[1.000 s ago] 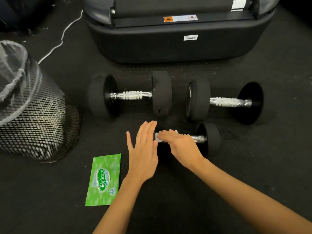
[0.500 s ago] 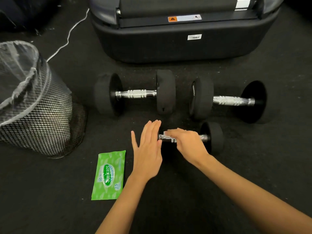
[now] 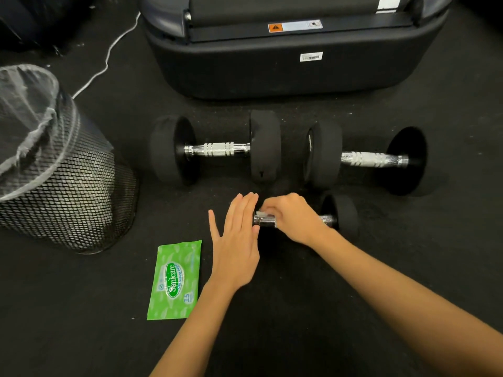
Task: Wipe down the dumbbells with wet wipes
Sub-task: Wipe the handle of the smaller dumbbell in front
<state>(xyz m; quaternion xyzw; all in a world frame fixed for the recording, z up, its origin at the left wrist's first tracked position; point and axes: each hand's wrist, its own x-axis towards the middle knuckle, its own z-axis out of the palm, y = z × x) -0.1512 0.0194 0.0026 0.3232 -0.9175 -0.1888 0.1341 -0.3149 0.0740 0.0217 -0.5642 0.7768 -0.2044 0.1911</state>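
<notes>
Three dumbbells: all on the black floor, head view only.
Small dumbbell point(image 3: 337, 217): directly under the hands; its chrome bar runs between them, right weight showing just past the right wrist, left weight hidden behind the left hand.
Right hand point(image 3: 292, 217): fingers curled over the bar, pinching a white wet wipe point(image 3: 263, 214) against the chrome.
Left hand point(image 3: 236, 238): fingers straight and together, flat against the left end of the small dumbbell, holding nothing; reads as a brace.
Big dumbbell, left point(image 3: 217, 149): beyond the left fingertips, apart from them, untouched.
Big dumbbell, right point(image 3: 364, 159): beyond the right hand, well apart.
Wipes pack point(image 3: 175, 280): green, flat on the floor just outside the left wrist.
Mesh bin point(image 3: 57, 170): clear liner, far out to the left of the left hand.
Black machine base point(image 3: 285, 63): beyond both big dumbbells.
Handling, judged: dumbbells heavy, rigid and round, so liable to roll under a wiping stroke; smooth chrome likely slick when wet, knurled bands grippier. Steady at a weight end, wipe along the bar.
Wipe, judged: soft, limp, bunches easily; keep it folded under the fingertips.
Progress, judged: bar of the small one in hand; big pair look not yet done.
</notes>
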